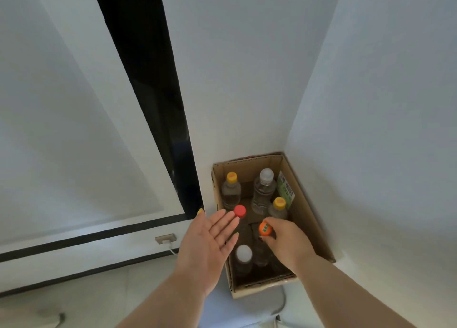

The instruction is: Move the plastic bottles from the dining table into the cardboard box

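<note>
6 plastic bottles [263, 191] stood upright in the cardboard box [309, 216] at the far right corner. My right hand [286, 243] pinched the orange-capped bottle [265, 229], lowering it in; my left hand [210, 238] hovered open, empty (dining table unseen, so remaining bottles unknown).

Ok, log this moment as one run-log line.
right hand: gripping orange-capped bottle inside cardboard box | left hand: open, empty, over box edge | other bottles upright inside

You see the open cardboard box [306, 204] in the wall corner holding upright clear plastic bottles: two yellow-capped [232, 177] [279, 202], two white-capped [266, 174] [243, 252], one red-capped [239, 210], one orange-capped [265, 229].
</note>
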Demonstrator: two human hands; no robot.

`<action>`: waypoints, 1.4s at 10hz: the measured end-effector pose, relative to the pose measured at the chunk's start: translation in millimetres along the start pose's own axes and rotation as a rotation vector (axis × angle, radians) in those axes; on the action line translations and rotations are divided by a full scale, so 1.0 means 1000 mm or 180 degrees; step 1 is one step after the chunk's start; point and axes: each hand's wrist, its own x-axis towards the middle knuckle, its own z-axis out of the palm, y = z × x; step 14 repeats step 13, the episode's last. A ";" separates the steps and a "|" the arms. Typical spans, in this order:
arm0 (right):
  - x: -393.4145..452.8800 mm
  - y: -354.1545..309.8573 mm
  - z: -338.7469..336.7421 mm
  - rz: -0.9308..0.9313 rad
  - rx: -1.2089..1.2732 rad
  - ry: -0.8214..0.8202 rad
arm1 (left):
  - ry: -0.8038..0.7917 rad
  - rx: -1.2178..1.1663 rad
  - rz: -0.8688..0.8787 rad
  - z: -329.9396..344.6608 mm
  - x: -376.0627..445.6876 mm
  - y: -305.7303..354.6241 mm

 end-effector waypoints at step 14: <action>-0.014 0.000 -0.014 -0.0512 0.0189 0.0089 | 0.0006 0.0052 0.0226 -0.001 -0.019 -0.006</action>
